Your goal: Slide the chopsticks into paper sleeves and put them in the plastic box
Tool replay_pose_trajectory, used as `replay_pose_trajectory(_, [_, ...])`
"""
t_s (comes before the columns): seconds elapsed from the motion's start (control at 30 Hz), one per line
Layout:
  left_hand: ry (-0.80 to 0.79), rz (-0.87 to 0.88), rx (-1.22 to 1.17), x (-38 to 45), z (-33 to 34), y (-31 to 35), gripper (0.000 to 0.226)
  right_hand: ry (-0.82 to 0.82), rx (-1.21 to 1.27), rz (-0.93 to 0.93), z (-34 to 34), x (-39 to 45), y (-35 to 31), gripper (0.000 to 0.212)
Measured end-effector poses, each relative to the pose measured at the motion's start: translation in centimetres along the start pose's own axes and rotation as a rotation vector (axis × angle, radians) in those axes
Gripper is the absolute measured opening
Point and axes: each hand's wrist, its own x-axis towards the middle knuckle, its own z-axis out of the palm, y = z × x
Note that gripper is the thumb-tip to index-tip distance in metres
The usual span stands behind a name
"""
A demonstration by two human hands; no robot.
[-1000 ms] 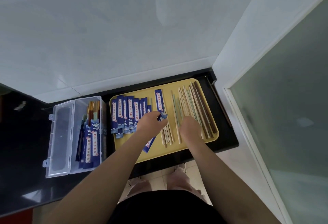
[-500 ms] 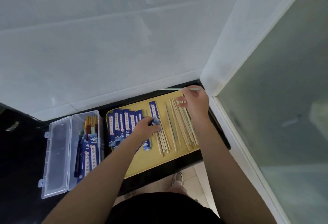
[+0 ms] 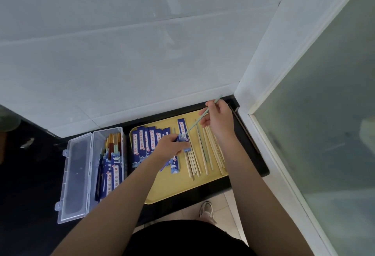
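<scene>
Feeding green chopstick (image 3: 199, 119) into sleeve (image 3: 181, 138) (mid-tray (image 3: 182, 186)).

Right hand (image 3: 220, 120) pinching green chopstick (image 3: 199, 119), tip at blue sleeve (image 3: 181, 139) in left hand (image 3: 169, 147), yellow tray (image 3: 183, 183)

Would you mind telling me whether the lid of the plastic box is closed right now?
No, the plastic box stands open, its lid folded out flat to the left, with sleeved chopsticks inside.

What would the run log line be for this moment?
left hand: holds paper sleeve | right hand: aims green chopstick at sleeve mouth | plastic box: open
</scene>
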Motion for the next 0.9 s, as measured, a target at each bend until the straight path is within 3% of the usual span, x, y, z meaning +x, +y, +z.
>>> replay_pose_trajectory(0.13, [-0.009, 0.043, -0.011, -0.3, 0.0, 0.2, 0.016, -0.053, -0.019, 0.002, 0.7, -0.4, 0.1, 0.016])
replay_pose_trajectory(0.3, [0.024, 0.026, 0.032, 0.0, 0.3, 0.5, 0.022, -0.401, -0.322, 0.151, 0.7, -0.7, 1.1, 0.027])
replay_pose_trajectory(0.53, [0.006, -0.106, -0.037, 0.5, 0.2, -1.5, 0.021, -0.064, -0.707, 0.278, -0.6, 1.4, 8.9, 0.015])
replay_pose_trajectory(0.7, [-0.008, -0.211, -0.136, 1.0, 0.8, -3.2, 0.019, -0.104, -1.056, 0.263, -0.5, 0.5, 14.3, 0.012])
replay_pose_trajectory(0.9, [-0.002, -0.31, -0.302, 1.1, 0.9, -3.9, 0.017, -0.058, -1.132, 0.277, 0.6, -0.4, 16.4, 0.008])
